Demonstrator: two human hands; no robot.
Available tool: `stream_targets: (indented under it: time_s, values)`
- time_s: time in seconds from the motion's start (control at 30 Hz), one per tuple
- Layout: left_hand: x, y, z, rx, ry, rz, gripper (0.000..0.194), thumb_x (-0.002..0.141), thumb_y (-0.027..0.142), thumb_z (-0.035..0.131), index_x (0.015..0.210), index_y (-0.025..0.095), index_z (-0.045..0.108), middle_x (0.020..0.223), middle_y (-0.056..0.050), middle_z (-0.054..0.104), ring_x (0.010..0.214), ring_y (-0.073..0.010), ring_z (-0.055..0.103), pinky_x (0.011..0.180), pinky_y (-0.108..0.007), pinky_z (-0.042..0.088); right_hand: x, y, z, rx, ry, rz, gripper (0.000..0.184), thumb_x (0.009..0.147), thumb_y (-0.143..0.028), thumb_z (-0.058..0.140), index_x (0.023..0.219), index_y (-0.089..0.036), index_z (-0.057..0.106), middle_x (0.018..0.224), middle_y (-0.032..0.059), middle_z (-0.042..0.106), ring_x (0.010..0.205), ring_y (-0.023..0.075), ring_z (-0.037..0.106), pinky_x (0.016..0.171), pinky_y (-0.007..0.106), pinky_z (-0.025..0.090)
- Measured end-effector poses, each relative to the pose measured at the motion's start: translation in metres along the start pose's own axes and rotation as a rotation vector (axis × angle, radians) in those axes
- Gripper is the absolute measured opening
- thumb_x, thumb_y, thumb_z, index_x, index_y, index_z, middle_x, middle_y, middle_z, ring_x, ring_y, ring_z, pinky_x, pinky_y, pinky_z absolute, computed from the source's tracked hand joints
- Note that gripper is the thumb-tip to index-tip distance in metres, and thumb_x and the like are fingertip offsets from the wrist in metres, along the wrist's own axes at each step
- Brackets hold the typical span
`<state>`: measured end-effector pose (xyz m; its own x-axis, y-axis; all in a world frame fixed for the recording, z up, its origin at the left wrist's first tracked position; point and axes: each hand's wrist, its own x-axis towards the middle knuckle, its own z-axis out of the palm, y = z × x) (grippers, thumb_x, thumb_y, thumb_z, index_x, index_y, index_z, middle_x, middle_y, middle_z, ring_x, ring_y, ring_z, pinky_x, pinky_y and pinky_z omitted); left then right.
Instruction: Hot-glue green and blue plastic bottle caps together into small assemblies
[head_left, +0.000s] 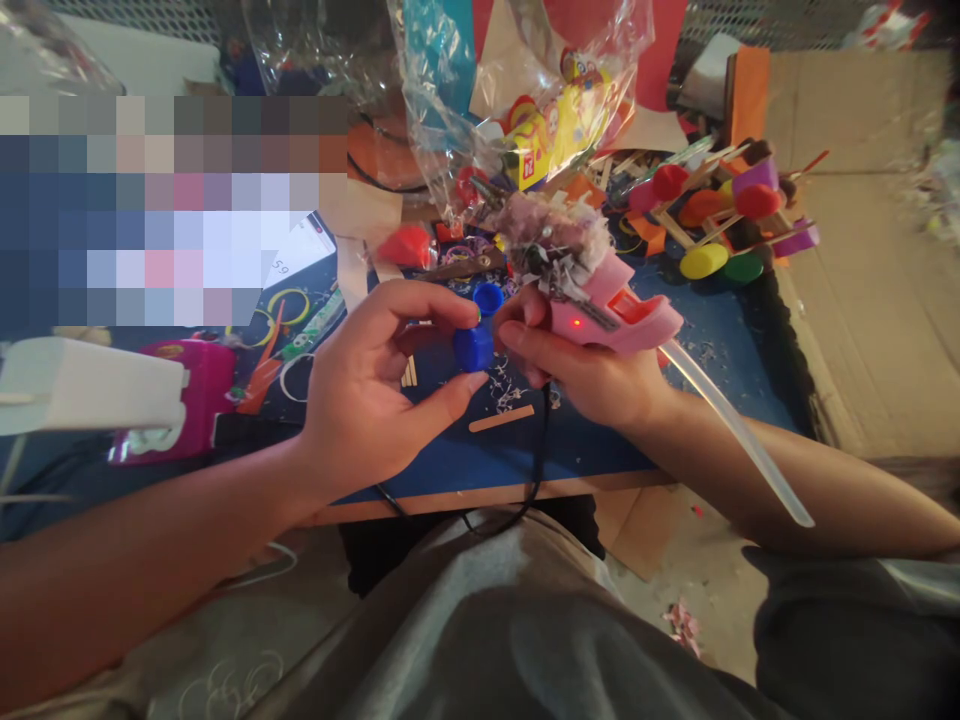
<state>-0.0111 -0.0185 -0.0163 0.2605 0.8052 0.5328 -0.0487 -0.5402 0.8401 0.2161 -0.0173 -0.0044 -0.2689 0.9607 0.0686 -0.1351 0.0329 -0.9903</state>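
My left hand (375,385) pinches a blue bottle cap (472,348) between thumb and fingertips, just above the blue board (600,440). My right hand (592,375) grips a pink hot glue gun (615,305) whose red light is on; a clear glue stick (739,430) pokes out of its back toward me. The gun's tip is hidden behind my fingers, close to the cap. A second blue cap (488,297) lies on the board just behind.
A model of wooden sticks and coloured bottle caps (731,215) stands at the back right. Plastic bags (525,100) hang behind. A magenta box (187,395), scissors (465,265), rubber bands and a loose stick (501,419) lie on the board. Cardboard (870,280) lies on the right.
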Motion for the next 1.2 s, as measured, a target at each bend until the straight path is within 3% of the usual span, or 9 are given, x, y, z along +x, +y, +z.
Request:
stream_targets:
  time_s: [0.17, 0.3, 0.47, 0.63, 0.73, 0.93, 1.1, 1.2]
  values:
    - [0.002, 0.008, -0.001, 0.002, 0.021, -0.127, 0.048, 0.086, 0.021, 0.105, 0.127, 0.038, 0.085, 0.125, -0.005, 0.083, 0.112, -0.0276, 0.084, 0.092, -0.043, 0.081, 0.001, -0.005, 0.003, 0.02, 0.053, 0.034, 0.058, 0.088, -0.057, 0.106, 0.089, -0.027, 0.055, 0.094, -0.0036, 0.071, 0.059, 0.0086, 0.05, 0.051, 0.03, 0.048]
    - [0.004, 0.009, -0.003, 0.009, 0.001, -0.121, 0.045, 0.088, 0.022, 0.105, 0.125, 0.036, 0.084, 0.123, -0.004, 0.084, 0.11, -0.0245, 0.085, 0.086, -0.037, 0.08, -0.001, -0.007, 0.002, 0.034, 0.038, 0.033, 0.057, 0.09, -0.058, 0.104, 0.09, -0.028, 0.056, 0.095, -0.0025, 0.07, 0.062, 0.0102, 0.05, 0.053, 0.031, 0.049]
    - [0.003, 0.004, -0.003, 0.016, -0.014, -0.127, 0.045, 0.089, 0.024, 0.104, 0.127, 0.035, 0.082, 0.126, -0.006, 0.084, 0.113, -0.0265, 0.086, 0.09, -0.039, 0.081, -0.003, -0.006, -0.002, 0.029, -0.011, 0.041, 0.051, 0.092, -0.061, 0.102, 0.094, -0.028, 0.062, 0.102, -0.0007, 0.073, 0.07, 0.0127, 0.056, 0.058, 0.031, 0.053]
    - [-0.001, -0.001, 0.001, 0.027, -0.024, -0.076, 0.041, 0.094, 0.028, 0.102, 0.128, 0.035, 0.081, 0.122, -0.005, 0.082, 0.112, -0.0253, 0.085, 0.094, -0.038, 0.079, -0.001, -0.005, 0.001, -0.002, 0.002, -0.045, 0.053, 0.083, -0.045, 0.11, 0.088, -0.027, 0.061, 0.09, -0.002, 0.068, 0.088, 0.0179, 0.07, 0.079, 0.035, 0.065]
    - [-0.001, -0.001, 0.001, 0.046, -0.028, -0.069, 0.039, 0.095, 0.031, 0.102, 0.128, 0.036, 0.081, 0.121, -0.004, 0.082, 0.11, -0.0249, 0.084, 0.094, -0.039, 0.079, 0.0, -0.001, 0.004, 0.004, 0.022, -0.062, 0.05, 0.085, -0.04, 0.108, 0.087, -0.027, 0.059, 0.089, -0.0019, 0.068, 0.09, 0.0192, 0.072, 0.083, 0.038, 0.068]
    - [0.0, 0.002, -0.002, 0.063, -0.055, -0.049, 0.031, 0.098, 0.03, 0.101, 0.125, 0.037, 0.088, 0.127, -0.008, 0.081, 0.121, -0.0265, 0.081, 0.092, -0.04, 0.076, 0.001, -0.004, -0.002, -0.015, -0.038, -0.013, 0.06, 0.085, -0.045, 0.107, 0.085, -0.028, 0.05, 0.094, -0.0016, 0.069, 0.083, 0.0165, 0.065, 0.075, 0.035, 0.063]
    - [0.0, 0.0, -0.003, -0.011, -0.047, -0.105, 0.03, 0.099, 0.036, 0.101, 0.125, 0.038, 0.087, 0.13, -0.007, 0.078, 0.123, -0.0256, 0.08, 0.097, -0.042, 0.079, 0.001, -0.01, -0.005, -0.09, -0.15, -0.054, 0.047, 0.097, -0.033, 0.094, 0.087, -0.028, 0.049, 0.089, -0.0027, 0.061, 0.081, 0.0153, 0.059, 0.069, 0.032, 0.055]
    - [0.0, -0.001, -0.003, -0.031, -0.039, -0.121, 0.032, 0.097, 0.037, 0.103, 0.125, 0.038, 0.088, 0.131, -0.007, 0.079, 0.124, -0.0278, 0.081, 0.1, -0.045, 0.08, 0.0, -0.007, -0.002, -0.042, -0.115, -0.085, 0.046, 0.097, -0.033, 0.093, 0.087, -0.028, 0.049, 0.091, -0.002, 0.062, 0.086, 0.0164, 0.064, 0.075, 0.034, 0.057]
